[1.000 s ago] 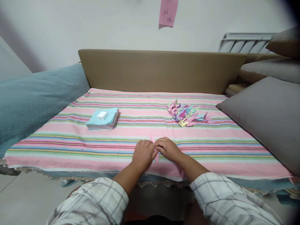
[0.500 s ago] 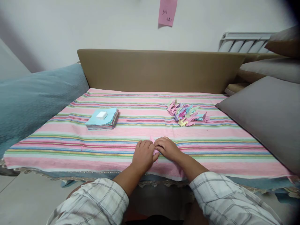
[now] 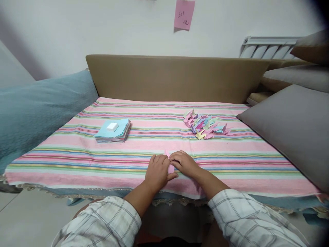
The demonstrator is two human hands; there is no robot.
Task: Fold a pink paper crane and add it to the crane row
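Observation:
Both hands meet near the front edge of a pink striped cloth [image 3: 231, 164]. My left hand [image 3: 156, 171] and my right hand [image 3: 183, 163] have curled fingers pinching a small pink folded paper [image 3: 170, 168] between them. Only a tip and a small patch of the paper show; the rest is hidden by the fingers. Farther back on the left lies a stack of coloured square papers [image 3: 113, 131] with a small white block [image 3: 112, 126] on top. A heap of several folded paper shapes [image 3: 204, 124] lies at the back right.
A blue cushion [image 3: 38, 109] borders the cloth on the left and a grey cushion [image 3: 290, 130] on the right. A tan backrest [image 3: 174, 79] stands behind. A pink note [image 3: 184, 14] hangs on the wall, a radiator [image 3: 267, 46] at far right.
The lower point of the pink paper that stuck out below the hands is now folded up under the left thumb. The hands have stayed in place.

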